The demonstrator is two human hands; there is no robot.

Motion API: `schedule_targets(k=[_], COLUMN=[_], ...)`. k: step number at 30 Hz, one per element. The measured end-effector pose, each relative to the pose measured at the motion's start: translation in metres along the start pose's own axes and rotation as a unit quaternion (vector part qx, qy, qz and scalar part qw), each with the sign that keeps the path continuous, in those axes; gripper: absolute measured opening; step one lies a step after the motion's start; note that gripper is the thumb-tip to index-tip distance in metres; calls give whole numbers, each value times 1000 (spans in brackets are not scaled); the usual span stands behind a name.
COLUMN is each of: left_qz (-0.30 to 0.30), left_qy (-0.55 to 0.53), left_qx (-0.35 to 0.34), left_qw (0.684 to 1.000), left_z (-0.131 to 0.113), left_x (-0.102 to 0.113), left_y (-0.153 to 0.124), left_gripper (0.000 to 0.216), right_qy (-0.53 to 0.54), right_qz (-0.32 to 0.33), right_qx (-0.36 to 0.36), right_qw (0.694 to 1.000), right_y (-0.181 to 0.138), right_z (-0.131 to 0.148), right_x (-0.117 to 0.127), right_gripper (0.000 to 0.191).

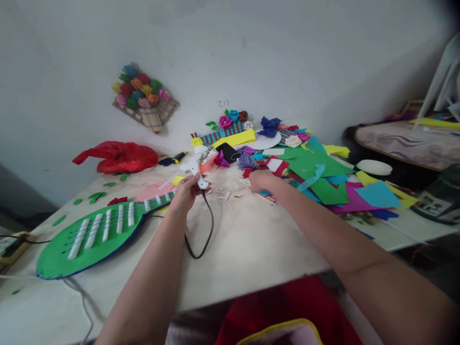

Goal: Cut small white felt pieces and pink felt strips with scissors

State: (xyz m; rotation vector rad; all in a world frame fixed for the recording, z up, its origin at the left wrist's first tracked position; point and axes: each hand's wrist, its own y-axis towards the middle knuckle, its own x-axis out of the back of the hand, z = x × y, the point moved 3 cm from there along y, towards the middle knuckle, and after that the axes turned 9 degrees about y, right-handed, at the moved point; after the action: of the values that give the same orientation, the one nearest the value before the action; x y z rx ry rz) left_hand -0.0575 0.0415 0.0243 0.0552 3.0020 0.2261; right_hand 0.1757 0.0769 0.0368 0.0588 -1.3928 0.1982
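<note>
My left hand is wrapped round the handle of a white hot glue gun, whose black cord loops down onto the table. My right hand is curled low at the near edge of the craft pile, by red paper and a bundle of purple-grey yarn. Its fingertips are hidden, so what they hold cannot be made out. Thin wooden sticks lie just below this hand. Left of my left arm lies a green paper model of a stringed instrument with white bars.
A red plastic bag and pliers lie at the back left. Green, pink and blue paper sheets cover the right side. A large dark bottle stands at the right edge. Small scraps litter the middle.
</note>
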Motion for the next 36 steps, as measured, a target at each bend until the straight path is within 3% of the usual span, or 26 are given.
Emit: schedule_targets(k=[6,10,16,21,25,27,32,36], left_qz=[-6,-20,-37,-34,-39,-40,-27,-16], left_qy=[-3,-7,-31,-37,-30,-31,-31,-43], left_qx=[5,9,16,8,9,7,-3,-15], left_qw=[1000,1000,999,999,999,999,999,999], left_z=[0,0,1,3,5,6,8,7], left_x=[-2,-1,3,3,2,2,1,0], left_y=[-2,-1,0,-1,-1,0,1,0], left_gripper=[29,30,28,27,28,28,29,26], right_qy=[-15,-19,0,-17,32,9,65,81], right_qz=[-44,-90,-74,-93,-56,-79,-110,-80], right_qx=[17,22,-10,-26,-39,-51,38,106], right_qw=[999,995,997,995,997,996,991,988], right_y=[-5,-13,-22,-17,-12,-13,-13,-1], right_z=[3,-4,-29,-49,-52,-47,-21,-7], right_x=[-4,23,71,91,95,97,89,63], right_gripper=[31,25,13,9,19,22,18,17])
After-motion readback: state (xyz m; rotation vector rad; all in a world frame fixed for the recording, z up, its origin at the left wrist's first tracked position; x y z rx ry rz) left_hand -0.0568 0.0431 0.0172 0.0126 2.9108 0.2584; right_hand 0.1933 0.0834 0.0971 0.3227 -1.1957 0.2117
